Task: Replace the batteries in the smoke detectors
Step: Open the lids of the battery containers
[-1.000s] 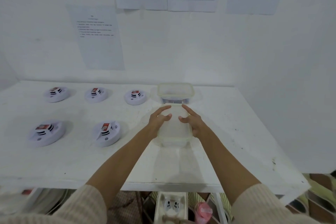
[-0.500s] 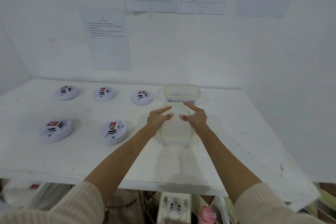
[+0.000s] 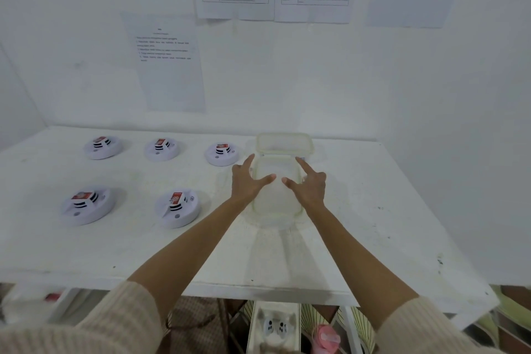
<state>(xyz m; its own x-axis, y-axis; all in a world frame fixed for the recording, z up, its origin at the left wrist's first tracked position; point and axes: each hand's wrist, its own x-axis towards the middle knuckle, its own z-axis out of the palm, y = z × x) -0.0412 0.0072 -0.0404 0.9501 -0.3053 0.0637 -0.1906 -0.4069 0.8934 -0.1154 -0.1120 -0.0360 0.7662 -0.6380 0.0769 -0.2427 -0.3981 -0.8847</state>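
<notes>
Several white round smoke detectors lie on the white table, each with a red-labelled battery showing: three in a far row and two nearer. Right of them is a translucent plastic box. My left hand touches its left side and my right hand its right side, fingers spread and straight, thumbs over its top. A second translucent box stands just behind, with something dark inside.
White walls with taped printed sheets close off the back and right. Below the table's front edge sit an open white box with small items and a pink object.
Both hands have slid a little farther along the near box's sides, and their fingers have spread wider. The detectors have not moved.
</notes>
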